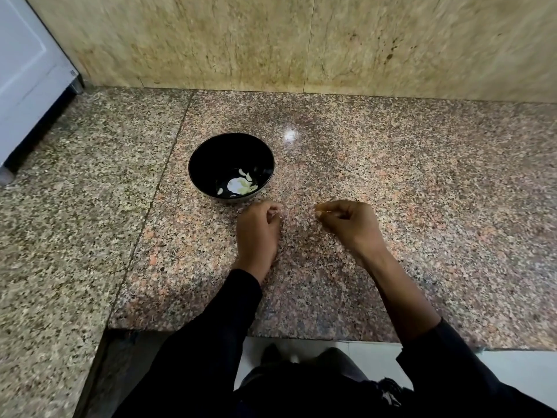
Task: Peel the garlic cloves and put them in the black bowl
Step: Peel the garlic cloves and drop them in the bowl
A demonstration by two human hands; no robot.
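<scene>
The main risk from here, as I judge it, is mixing skin with peeled garlic: whatever each hand holds is tiny and pale, and against the speckled granite counter (391, 176) a dropped clove or scrap of peel would be hard to find again. A careless toss toward the black bowl (211, 155) could also send peel in with the cloves, since the bowl sits just above the left hand in the middle of the frame.

The left hand (259, 233), centre of the frame, has its fingers curled, with the thumb and fingertips pinching something small and pale at its upper right edge; I cannot tell whether it is a clove or a strip of skin. The right hand (351, 224), just right of centre, is curled too, its fingertips pinched on a small pale bit at its left tip, equally hard to identify. The 2 hands are apart, both low over the counter.

The peeled garlic cloves (241, 184) lie in the bottom of the bowl, toward its lower side: several small, whitish, curved pieces, slightly glossy, loosely clustered. A bright reflection among them makes the exact count unclear
</scene>
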